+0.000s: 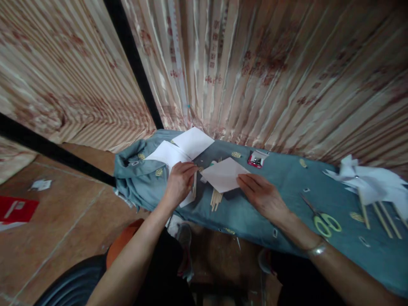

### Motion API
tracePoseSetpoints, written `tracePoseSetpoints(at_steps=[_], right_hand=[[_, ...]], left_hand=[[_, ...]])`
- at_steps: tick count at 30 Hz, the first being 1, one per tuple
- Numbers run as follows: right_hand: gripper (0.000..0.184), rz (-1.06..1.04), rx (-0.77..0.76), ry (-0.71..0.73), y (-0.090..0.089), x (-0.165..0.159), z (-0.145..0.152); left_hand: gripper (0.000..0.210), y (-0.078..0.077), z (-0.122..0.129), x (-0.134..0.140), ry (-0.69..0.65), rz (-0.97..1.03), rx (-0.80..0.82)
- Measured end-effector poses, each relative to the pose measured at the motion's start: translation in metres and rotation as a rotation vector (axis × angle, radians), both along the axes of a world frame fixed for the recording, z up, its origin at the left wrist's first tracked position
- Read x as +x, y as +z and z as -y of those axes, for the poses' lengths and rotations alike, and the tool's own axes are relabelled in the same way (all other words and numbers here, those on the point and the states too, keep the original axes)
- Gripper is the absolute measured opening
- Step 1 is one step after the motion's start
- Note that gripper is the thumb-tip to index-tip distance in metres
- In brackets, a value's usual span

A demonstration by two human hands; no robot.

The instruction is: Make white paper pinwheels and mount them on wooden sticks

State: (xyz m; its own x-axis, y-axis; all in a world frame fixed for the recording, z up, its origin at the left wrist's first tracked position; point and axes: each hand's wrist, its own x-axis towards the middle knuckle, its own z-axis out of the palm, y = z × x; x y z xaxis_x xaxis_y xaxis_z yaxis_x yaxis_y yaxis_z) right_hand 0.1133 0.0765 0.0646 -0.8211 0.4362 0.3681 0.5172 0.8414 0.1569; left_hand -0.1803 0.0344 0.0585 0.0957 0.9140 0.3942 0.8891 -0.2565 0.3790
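A square sheet of white paper (221, 174) is held up over the cloth, turned so its corners point sideways. My right hand (259, 195) pinches its right corner between thumb and fingers. My left hand (181, 182) is closed in a pinch just off the sheet's left corner; what its fingertips hold, if anything, is too small to make out. Beneath the sheet lies a bundle of thin wooden sticks (216, 199), partly hidden. White paper sheets (167, 153) lie behind my left hand, and another square sheet (193, 141) rests at the back.
An open red box of small dark items (256, 159) stands behind my right hand. Green-handled scissors (321, 219) lie to the right. Paper pinwheels on sticks (371, 178) are piled at the far right. A pleated curtain (223, 76) hangs behind the blue-green cloth (280, 170).
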Motion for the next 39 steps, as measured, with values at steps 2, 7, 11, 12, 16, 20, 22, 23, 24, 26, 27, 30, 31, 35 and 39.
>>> tracePoseSetpoints(at_steps=[2, 7, 11, 12, 16, 20, 22, 23, 24, 26, 27, 30, 31, 35, 39], right_hand=[[0.041, -0.045, -0.053, -0.083, -0.014, 0.037, 0.018], [0.042, -0.118, -0.14, -0.178, -0.037, 0.093, 0.06], [0.04, -0.197, -0.193, -0.242, -0.046, 0.111, 0.084], [0.039, -0.215, -0.211, -0.257, -0.048, 0.113, 0.089], [0.034, -0.307, -0.28, -0.317, -0.054, 0.116, 0.1], [0.028, -0.457, -0.355, -0.397, -0.058, 0.118, 0.099], [0.025, -0.521, -0.383, -0.431, -0.06, 0.121, 0.097], [0.025, -0.543, -0.396, -0.446, -0.061, 0.122, 0.096], [0.024, -0.56, -0.406, -0.461, -0.061, 0.124, 0.096], [0.024, -0.584, -0.422, -0.489, -0.062, 0.127, 0.094], [0.023, -0.594, -0.431, -0.503, -0.062, 0.128, 0.094], [0.019, -0.619, -0.466, -0.539, -0.063, 0.13, 0.092], [0.018, -0.629, -0.478, -0.553, -0.063, 0.13, 0.091], [0.018, -0.695, -0.509, -0.601, -0.059, 0.132, 0.089], [0.033, -0.758, -0.623, -0.582, -0.053, 0.126, 0.087]], left_hand=[[0.035, -0.004, 0.004, 0.027, -0.161, 0.018, 0.039], [0.039, -0.02, 0.018, 0.091, -0.504, -0.015, -0.017], [0.038, -0.037, 0.021, 0.122, -0.627, -0.079, -0.06], [0.033, -0.041, 0.019, 0.126, -0.636, -0.093, -0.057], [0.018, -0.051, 0.009, 0.136, -0.658, -0.124, -0.025], [0.017, -0.051, 0.002, 0.14, -0.69, -0.119, 0.0], [0.017, -0.048, 0.002, 0.142, -0.707, -0.119, -0.006], [0.017, -0.046, 0.003, 0.143, -0.712, -0.124, -0.012], [0.017, -0.045, 0.004, 0.144, -0.713, -0.125, -0.015], [0.018, -0.044, 0.007, 0.146, -0.715, -0.12, -0.029], [0.019, -0.043, 0.008, 0.147, -0.717, -0.113, -0.042], [0.021, -0.043, 0.011, 0.148, -0.712, -0.069, -0.099], [0.021, -0.043, 0.011, 0.149, -0.703, -0.052, -0.124], [0.021, -0.04, 0.01, 0.152, -0.639, 0.005, -0.214], [0.021, -0.035, 0.007, 0.157, -0.595, 0.021, -0.287]])
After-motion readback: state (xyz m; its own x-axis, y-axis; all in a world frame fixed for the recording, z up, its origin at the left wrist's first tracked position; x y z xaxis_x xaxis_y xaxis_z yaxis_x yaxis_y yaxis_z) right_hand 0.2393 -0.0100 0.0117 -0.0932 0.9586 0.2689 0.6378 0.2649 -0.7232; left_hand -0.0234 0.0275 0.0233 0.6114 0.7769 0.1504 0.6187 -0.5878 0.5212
